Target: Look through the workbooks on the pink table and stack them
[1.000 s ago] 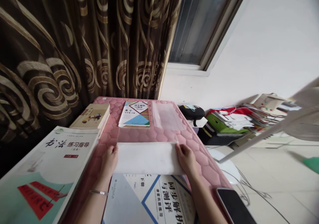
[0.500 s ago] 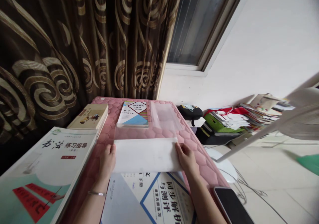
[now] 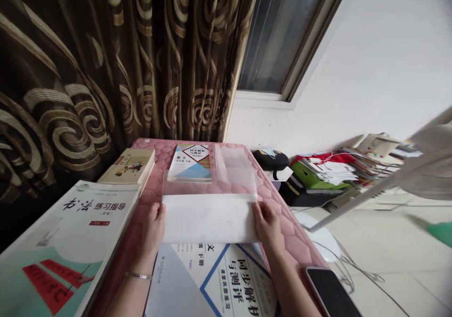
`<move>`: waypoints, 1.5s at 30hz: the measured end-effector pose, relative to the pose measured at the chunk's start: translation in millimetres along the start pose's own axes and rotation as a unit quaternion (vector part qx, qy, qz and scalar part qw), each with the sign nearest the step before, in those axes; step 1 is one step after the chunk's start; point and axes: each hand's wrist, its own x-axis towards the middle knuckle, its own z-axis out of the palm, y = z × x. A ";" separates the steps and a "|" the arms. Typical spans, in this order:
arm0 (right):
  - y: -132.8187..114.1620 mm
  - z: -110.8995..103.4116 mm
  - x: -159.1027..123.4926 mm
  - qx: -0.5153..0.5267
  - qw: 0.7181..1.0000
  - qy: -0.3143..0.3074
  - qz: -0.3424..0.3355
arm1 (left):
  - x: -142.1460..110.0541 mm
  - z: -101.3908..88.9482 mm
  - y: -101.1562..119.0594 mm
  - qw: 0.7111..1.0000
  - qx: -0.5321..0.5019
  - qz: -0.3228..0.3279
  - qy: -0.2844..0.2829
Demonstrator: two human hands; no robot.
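Between both hands stretches a plastic book cover [image 3: 210, 218]. Its near part looks opaque white, and a clear strip reaches beyond it over the quilted surface. My left hand [image 3: 154, 225] pinches the left edge, with a thin bracelet on the wrist. At the right edge my right hand [image 3: 267, 225] is closed with thumb and fingers. Underneath and nearer to me lies a large workbook [image 3: 212, 279] with blue lines and Chinese print; the cover hides its far part. Past the cover are a smaller blue and white workbook [image 3: 190, 162] and another clear plastic cover [image 3: 233, 162].
On the left lie a calligraphy book [image 3: 88, 232] and a stack of tan books [image 3: 127, 165]. A phone [image 3: 332, 291] rests at the right edge of the pink quilted surface [image 3: 296, 232]. A patterned curtain [image 3: 141, 63] hangs behind. Papers and bags [image 3: 321, 171] are piled along the wall.
The clear far strip of the plastic book cover has risen and shows more plainly. Both hands keep their hold at the two edges. The view has shifted slightly.
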 end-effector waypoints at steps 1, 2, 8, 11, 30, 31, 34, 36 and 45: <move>1.2 0.5 0.3 -0.006 1.000 0.001 -0.003 | -0.2 -0.1 0.8 1.000 0.002 0.003 0.002; 3.0 1.0 0.7 -0.010 1.000 0.004 -0.007 | -0.4 -0.2 1.4 1.000 0.006 0.004 0.005; 12.3 3.3 2.1 -0.025 0.999 0.016 -0.025 | -0.3 1.0 0.0 1.000 0.004 -0.001 0.021; 13.5 3.1 1.7 -0.032 0.999 0.022 -0.026 | 0.0 0.5 0.3 1.000 -0.002 -0.007 0.020; 2.4 0.3 -0.9 -0.006 1.000 0.020 0.002 | -3.8 0.1 6.9 1.000 -0.023 -0.013 0.010; 1.9 0.3 -1.1 -0.004 1.000 0.024 0.003 | -4.5 0.0 7.9 1.000 -0.025 -0.015 0.010; -1.1 -0.3 -2.8 0.013 1.000 0.021 0.012 | -6.5 0.6 8.3 0.999 -0.041 -0.010 0.012; -3.1 -0.9 -4.3 0.034 0.999 0.005 0.019 | -7.6 1.1 8.0 0.999 -0.051 0.003 0.018; 4.0 0.9 -1.4 0.017 1.000 -0.004 0.010 | -8.1 -1.5 12.8 0.999 -0.040 -0.009 0.014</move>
